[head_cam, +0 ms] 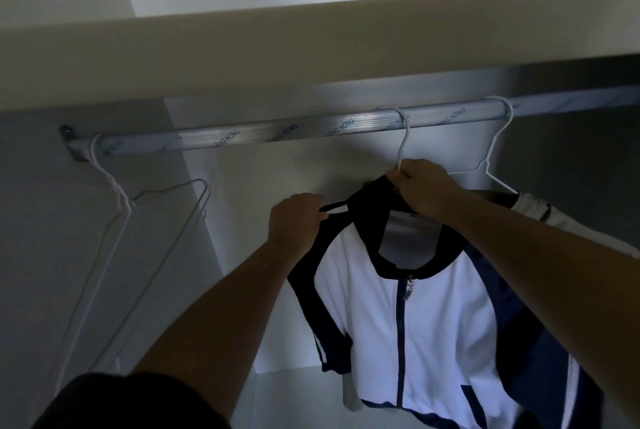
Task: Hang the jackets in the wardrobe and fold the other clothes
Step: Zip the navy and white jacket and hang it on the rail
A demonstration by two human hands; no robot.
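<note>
Jacket point(415, 317) on hanger point(406, 141) over wardrobe rail point(242, 138), left hand point(298, 217) pinching collar point(367, 194), right hand point(422, 187) gripping hanger neck.

- One view is given, taken by a wide-angle camera worn on the person's head.
- The camera is faced forward into the wardrobe and tilted upward, so the front edge of the pale wardrobe shelf board point(311, 57) is seen above the ribbed silver metal hanging rail point(242, 137).
- The rail is seen from close by and runs slanted from the left edge up to the right edge.
- Both bare forearms are brought in from the lower edge. The left hand point(298, 217) and right hand point(420, 186) are framed near the centre, at the collar of the white-and-navy zip jacket point(433, 307).
</note>
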